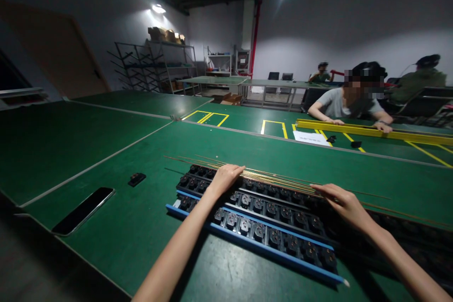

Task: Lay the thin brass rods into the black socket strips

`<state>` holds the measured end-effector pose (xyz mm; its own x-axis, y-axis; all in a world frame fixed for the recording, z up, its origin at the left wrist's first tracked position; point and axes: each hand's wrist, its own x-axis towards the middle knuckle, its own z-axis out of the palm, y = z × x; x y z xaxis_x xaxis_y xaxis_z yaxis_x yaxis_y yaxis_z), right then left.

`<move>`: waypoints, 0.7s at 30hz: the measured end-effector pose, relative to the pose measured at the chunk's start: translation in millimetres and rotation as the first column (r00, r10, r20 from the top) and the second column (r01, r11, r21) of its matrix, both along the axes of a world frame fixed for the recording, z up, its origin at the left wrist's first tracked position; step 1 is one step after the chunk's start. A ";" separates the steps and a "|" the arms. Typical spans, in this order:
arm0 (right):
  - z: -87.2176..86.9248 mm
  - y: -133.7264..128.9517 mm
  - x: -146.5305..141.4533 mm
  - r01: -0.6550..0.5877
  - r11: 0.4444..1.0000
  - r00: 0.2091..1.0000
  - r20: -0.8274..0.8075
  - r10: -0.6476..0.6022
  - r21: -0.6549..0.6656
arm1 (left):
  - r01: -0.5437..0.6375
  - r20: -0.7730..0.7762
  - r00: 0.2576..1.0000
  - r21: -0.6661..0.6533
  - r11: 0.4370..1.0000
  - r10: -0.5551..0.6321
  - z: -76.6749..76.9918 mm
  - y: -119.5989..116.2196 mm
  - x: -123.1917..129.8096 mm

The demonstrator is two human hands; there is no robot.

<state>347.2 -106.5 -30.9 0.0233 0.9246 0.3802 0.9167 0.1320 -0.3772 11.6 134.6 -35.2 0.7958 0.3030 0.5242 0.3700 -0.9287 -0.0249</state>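
Thin brass rods (274, 179) lie in a loose bundle along the far side of rows of black socket modules (244, 200). My left hand (226, 177) is closed on the bundle near its middle, its fingertips partly hidden. Farther right, my right hand (341, 202) pinches the rods between thumb and fingers. Some rods stick out past both hands. The black modules sit side by side in long rails, and a blue rail (262, 248) edges the row nearest me. My left forearm crosses over the rows and hides part of them.
A phone (84, 210) and a single black module (136, 179) lie on the green table (148, 240) to the left. Across the table, a person (350, 99) holds a long yellow rail (371, 132), beside a white paper (310, 138) and small black parts. More dark module rows extend right.
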 end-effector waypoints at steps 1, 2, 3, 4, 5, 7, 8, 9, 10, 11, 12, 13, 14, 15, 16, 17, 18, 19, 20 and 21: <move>-0.9 -3.3 4.0 0.003 1.000 1.000 0.020 -0.003 -0.014 | 0.000 0.001 1.000 0.000 1.000 0.000 0.3 1.2 -3.8; -1.6 -6.9 8.9 0.007 1.000 0.999 0.042 -0.006 -0.029 | -0.002 0.002 1.000 -0.001 1.000 0.002 0.7 2.5 -7.8; -2.3 -11.0 14.7 0.014 0.999 0.998 0.063 -0.012 -0.042 | -0.004 0.003 1.000 -0.001 1.000 0.004 1.2 3.7 -11.8; -3.1 -15.5 21.4 0.025 0.998 0.996 0.083 -0.020 -0.055 | -0.006 0.006 1.000 -0.001 1.000 0.006 1.6 5.0 -15.9; -4.2 -20.5 28.7 0.038 0.997 0.995 0.098 -0.032 -0.062 | -0.009 0.008 1.000 -0.001 1.000 0.009 2.1 6.3 -20.0; -7.6 -31.5 44.6 0.073 0.995 0.990 0.126 -0.064 -0.068 | -0.015 0.015 1.000 -0.001 1.000 0.015 2.8 8.8 -27.6; -10.1 -37.4 52.6 0.090 0.994 0.987 0.136 -0.081 -0.062 | -0.018 0.019 1.000 -0.001 1.000 0.019 2.9 9.8 -31.0; -12.9 -43.2 60.0 0.103 0.993 0.985 0.144 -0.094 -0.060 | -0.020 0.022 1.000 -0.002 1.000 0.020 2.7 10.7 -33.9; -16.0 -49.0 66.7 0.108 0.993 0.984 0.148 -0.099 -0.056 | -0.021 0.025 0.999 -0.004 1.000 0.021 2.2 11.3 -36.2; -19.2 -54.3 72.3 0.107 0.993 0.984 0.148 -0.099 -0.049 | -0.019 0.029 0.999 -0.007 1.000 0.020 1.2 11.5 -37.9; -22.3 -59.2 76.7 0.104 0.994 0.984 0.147 -0.097 -0.043 | -0.016 0.032 0.999 -0.010 1.000 0.017 0.0 11.4 -38.9; -25.1 -63.4 79.9 0.103 0.994 0.985 0.144 -0.097 -0.033 | -0.011 0.036 0.999 -0.015 1.000 0.012 -1.6 11.1 -39.3; -27.5 -66.9 81.7 0.106 0.994 0.985 0.139 -0.103 -0.019 | -0.005 0.042 0.999 -0.020 1.000 0.006 -3.3 10.5 -39.2; -29.3 -69.7 82.4 0.111 0.994 0.985 0.132 -0.110 -0.005 | 0.001 0.048 0.999 -0.026 1.000 0.000 -5.2 9.8 -38.8; -30.4 -71.8 81.9 0.119 0.993 0.985 0.124 -0.119 0.008 | 0.008 0.056 0.998 -0.031 0.999 -0.006 -7.0 9.2 -38.1; -30.8 -73.3 80.4 0.126 0.992 0.985 0.114 -0.127 0.015 | 0.015 0.065 0.998 -0.037 0.999 -0.012 -8.6 8.7 -37.4; -30.5 -74.2 78.1 0.132 0.991 0.986 0.104 -0.133 0.016 | 0.019 0.077 0.997 -0.042 0.999 -0.016 -10.0 8.4 -36.7; -29.7 -74.6 75.3 0.137 0.990 0.986 0.096 -0.138 0.011 | 0.021 0.089 0.996 -0.047 0.999 -0.017 -11.2 8.2 -36.2; -28.6 -74.8 72.2 0.144 0.990 0.985 0.090 -0.144 0.006 | 0.022 0.101 0.995 -0.053 0.998 -0.017 -12.2 8.1 -35.8; -27.4 -74.7 69.0 0.153 0.988 0.985 0.084 -0.153 0.003 | 0.023 0.112 0.994 -0.058 0.998 -0.016 -13.0 8.0 -35.6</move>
<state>416.2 -181.2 -58.3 0.1324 0.9138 0.3840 0.9545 -0.0131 -0.2980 -24.0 142.6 -48.2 0.7398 0.3210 0.5913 0.3491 -0.9344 0.0706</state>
